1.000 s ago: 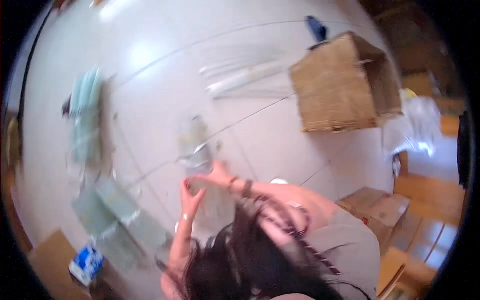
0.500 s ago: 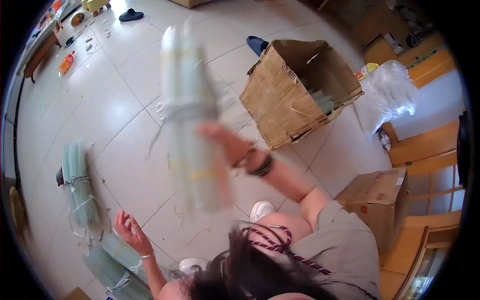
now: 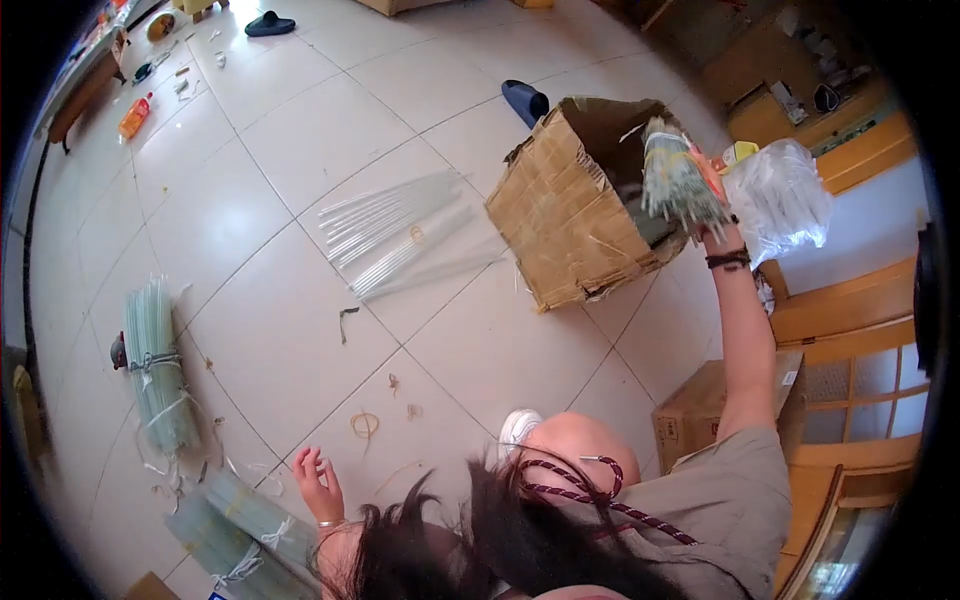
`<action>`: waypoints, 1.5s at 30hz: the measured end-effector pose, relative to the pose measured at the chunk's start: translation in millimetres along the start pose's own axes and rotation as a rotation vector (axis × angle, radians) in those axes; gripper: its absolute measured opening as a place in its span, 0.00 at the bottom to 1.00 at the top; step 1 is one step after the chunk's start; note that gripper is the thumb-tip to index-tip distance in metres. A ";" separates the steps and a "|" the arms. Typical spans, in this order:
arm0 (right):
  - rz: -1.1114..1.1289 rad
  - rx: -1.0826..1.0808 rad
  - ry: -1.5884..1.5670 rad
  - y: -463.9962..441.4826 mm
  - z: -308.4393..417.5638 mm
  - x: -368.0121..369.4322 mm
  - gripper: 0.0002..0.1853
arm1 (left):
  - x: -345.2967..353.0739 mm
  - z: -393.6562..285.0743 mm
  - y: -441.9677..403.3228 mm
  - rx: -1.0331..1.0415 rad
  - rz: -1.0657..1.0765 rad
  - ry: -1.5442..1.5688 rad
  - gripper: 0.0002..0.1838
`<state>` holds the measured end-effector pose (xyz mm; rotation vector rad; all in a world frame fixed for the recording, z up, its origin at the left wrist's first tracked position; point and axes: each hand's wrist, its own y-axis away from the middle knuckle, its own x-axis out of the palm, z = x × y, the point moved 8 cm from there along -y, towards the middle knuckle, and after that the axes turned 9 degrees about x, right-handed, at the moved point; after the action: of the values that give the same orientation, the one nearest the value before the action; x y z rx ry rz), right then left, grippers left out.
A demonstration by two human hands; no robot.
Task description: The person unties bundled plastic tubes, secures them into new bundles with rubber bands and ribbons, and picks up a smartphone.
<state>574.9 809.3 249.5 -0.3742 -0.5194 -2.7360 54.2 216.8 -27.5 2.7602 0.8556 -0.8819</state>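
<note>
My right hand [image 3: 708, 178] is stretched out to the right, gripping a bundle of thin pale translucent tubes [image 3: 678, 185] bound with a yellowish band. The bundle is over the opening of a worn cardboard box [image 3: 565, 215], its near ends pointing toward me. Part of that hand is hidden behind the bundle. Inside the box, some pale material shows only partly. Low at the left, my left hand [image 3: 318, 485] hovers with fingers apart and nothing in it. Near it lie tied tube bundles [image 3: 225, 535].
Loose clear tubes [image 3: 390, 230] lie on the tiles left of the box. Another tied bundle [image 3: 160, 365] lies farther left. Rubber bands [image 3: 365, 425] are scattered nearby. A dark slipper [image 3: 525, 102], a plastic bag [image 3: 780, 190] and a second carton [image 3: 690, 410] surround the box.
My right hand has carried the tube bundle from the middle to the box on the right. The loose tubes on the floor are now uncovered. My left hand has shifted right and down.
</note>
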 end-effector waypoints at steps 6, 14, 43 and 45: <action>-0.359 0.128 -0.030 -99.7 -42.9 -120.3 0.23 | -8.1 -24.1 -23.9 0.126 0.054 -0.125 0.16; -0.894 0.106 0.772 -184.7 15.6 -180.7 0.43 | -0.8 -12.1 -7.2 0.002 0.096 -0.071 0.13; 0.747 -0.432 2.072 -129.6 -448.1 269.6 0.54 | 24.1 -9.1 82.3 -0.146 0.140 -0.125 0.09; 0.740 -0.569 1.962 -107.2 -468.6 258.0 0.41 | 28.0 -8.7 69.8 -0.092 0.170 -0.138 0.08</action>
<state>210.8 649.8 -124.1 1.4949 0.7536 -1.3282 115.8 174.5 -40.0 2.6112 0.6119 -0.9625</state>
